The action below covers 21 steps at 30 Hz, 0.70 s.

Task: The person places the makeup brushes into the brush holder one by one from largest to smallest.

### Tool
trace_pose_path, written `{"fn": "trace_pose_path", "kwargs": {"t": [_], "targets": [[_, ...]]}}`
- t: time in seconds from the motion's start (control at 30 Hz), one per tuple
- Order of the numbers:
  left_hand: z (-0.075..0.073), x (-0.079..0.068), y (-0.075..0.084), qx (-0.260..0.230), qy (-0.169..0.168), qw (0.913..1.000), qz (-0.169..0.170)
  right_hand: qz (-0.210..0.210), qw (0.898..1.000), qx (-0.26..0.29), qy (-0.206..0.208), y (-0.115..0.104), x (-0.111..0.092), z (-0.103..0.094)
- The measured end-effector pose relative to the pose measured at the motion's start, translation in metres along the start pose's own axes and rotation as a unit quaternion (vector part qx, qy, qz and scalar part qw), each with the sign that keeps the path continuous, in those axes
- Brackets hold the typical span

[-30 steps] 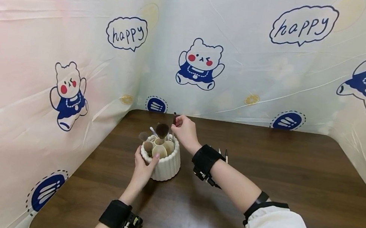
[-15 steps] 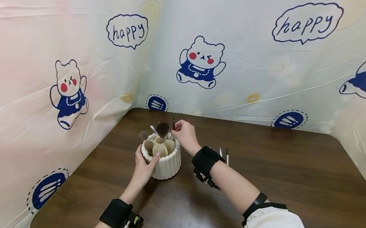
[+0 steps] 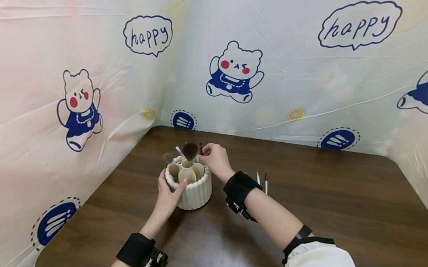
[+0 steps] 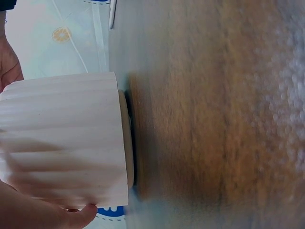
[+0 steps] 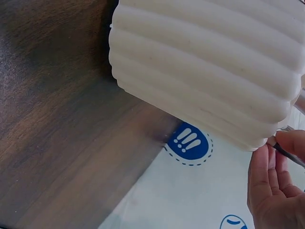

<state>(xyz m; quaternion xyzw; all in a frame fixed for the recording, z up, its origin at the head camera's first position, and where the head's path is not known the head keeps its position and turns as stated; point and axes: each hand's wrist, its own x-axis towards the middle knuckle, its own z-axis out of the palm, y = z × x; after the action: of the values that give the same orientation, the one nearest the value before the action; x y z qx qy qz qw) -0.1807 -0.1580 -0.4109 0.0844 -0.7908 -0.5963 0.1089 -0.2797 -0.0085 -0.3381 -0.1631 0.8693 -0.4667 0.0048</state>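
Note:
A cream ribbed brush holder (image 3: 195, 198) with round inner compartments stands on the table. My left hand (image 3: 167, 195) grips its near left side, thumb at the front. Several makeup brushes stand in it, among them a large fluffy one (image 3: 190, 150) and a white-tipped stick (image 3: 179, 150). At the holder's far right rim, my right hand (image 3: 217, 158) pinches a slim dark makeup brush (image 3: 201, 149) held upright. The right wrist view shows this slim brush (image 5: 289, 154) between thumb and fingertips, right at the rim; its lower end is hidden.
Two slim pale sticks, a pointed one (image 3: 258, 178) and one with a dark tip (image 3: 266, 183), lie on the brown table (image 3: 329, 199) beyond the right forearm. A printed curtain (image 3: 284, 71) encloses the table's back and sides.
My right hand has moved slightly down with the slim brush, which has sunk lower at the holder's rim. The left hand keeps its grip on the holder.

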Motion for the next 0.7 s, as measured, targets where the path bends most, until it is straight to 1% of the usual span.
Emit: {"fn": "trace_pose_path", "kwargs": {"t": [0.23,0.47,0.7], "targets": [[-0.001,-0.006,0.014,-0.019,-0.007,0.9997,-0.014,0.011,1.000,-0.006,-0.011,-0.001,0.000,0.000],[0.001,-0.001,0.000,0.007,0.004,0.9999,-0.007,0.018,1.000,-0.012,-0.022,-0.003,0.001,-0.003],[0.001,0.000,-0.001,0.013,0.008,0.9999,-0.002,0.014,0.999,-0.038,-0.024,0.001,0.000,-0.004]]}}
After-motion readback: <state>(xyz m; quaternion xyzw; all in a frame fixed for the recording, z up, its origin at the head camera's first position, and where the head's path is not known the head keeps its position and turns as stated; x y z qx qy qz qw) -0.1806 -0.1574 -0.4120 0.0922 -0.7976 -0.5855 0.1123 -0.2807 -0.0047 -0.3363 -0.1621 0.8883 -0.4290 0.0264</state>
